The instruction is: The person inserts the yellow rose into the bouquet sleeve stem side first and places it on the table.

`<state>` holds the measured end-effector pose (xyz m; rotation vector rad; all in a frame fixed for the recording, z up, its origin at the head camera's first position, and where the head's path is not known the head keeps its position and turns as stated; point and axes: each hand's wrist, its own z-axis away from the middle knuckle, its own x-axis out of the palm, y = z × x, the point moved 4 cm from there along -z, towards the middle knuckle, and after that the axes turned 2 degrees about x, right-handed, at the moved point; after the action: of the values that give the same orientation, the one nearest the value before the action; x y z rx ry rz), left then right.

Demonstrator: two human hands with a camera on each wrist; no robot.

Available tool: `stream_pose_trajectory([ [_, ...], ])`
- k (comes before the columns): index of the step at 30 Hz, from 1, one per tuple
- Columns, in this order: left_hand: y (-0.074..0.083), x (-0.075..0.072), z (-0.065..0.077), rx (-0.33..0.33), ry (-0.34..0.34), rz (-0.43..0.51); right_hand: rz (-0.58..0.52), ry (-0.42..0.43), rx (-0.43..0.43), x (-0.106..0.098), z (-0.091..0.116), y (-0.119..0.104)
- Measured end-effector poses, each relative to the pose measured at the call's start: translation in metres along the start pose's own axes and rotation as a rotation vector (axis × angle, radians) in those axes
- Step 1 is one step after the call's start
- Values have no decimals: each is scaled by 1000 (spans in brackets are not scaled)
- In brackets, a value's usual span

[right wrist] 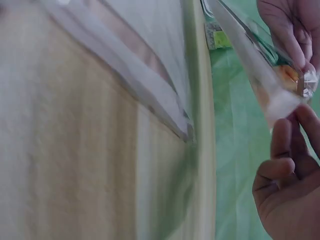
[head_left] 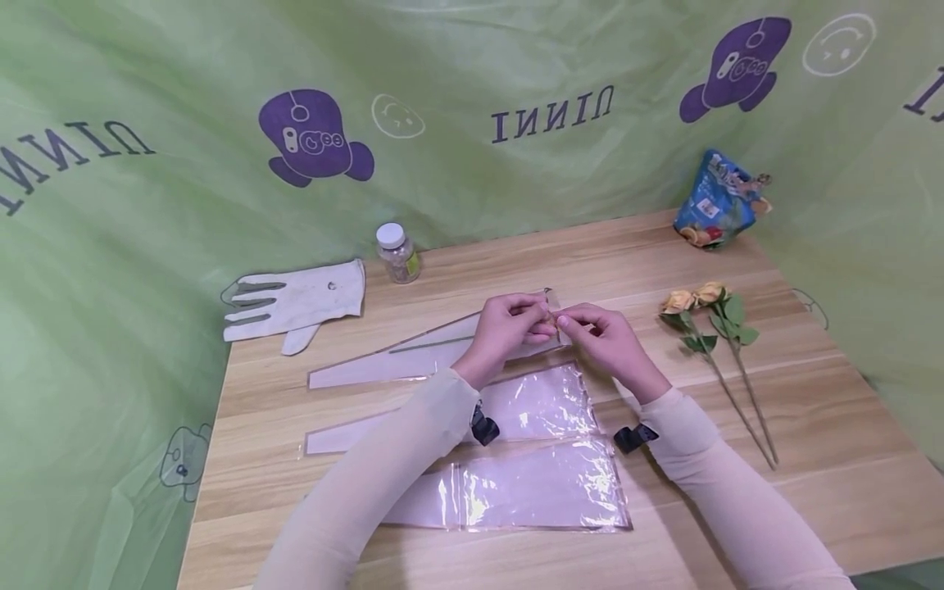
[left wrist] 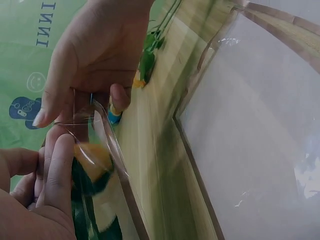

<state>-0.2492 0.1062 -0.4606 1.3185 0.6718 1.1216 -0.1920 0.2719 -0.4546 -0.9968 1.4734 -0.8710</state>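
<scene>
A tapered clear flower sleeve with a brown border holds a yellow-orange rose, whose green stem runs toward the narrow end. My left hand pinches the sleeve's wide mouth between thumb and fingers. Close beside it, my right hand pinches the same mouth edge at its right side. In the left wrist view the film wrinkles between the two hands, just above the bloom. The hands cover most of the bloom in the head view. Two flat flower sleeves, a middle one and a near one, lie below my wrists.
Two loose yellow roses lie to the right with their stems toward me. A white glove and a white-capped jar are at the back left. A blue snack pouch stands at the back right, against a green curtain.
</scene>
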Motion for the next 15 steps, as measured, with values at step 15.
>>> stream_pose_trajectory([
  [15,0,8,-4,-18,-13,27,26,-221,68,14,-7,26],
])
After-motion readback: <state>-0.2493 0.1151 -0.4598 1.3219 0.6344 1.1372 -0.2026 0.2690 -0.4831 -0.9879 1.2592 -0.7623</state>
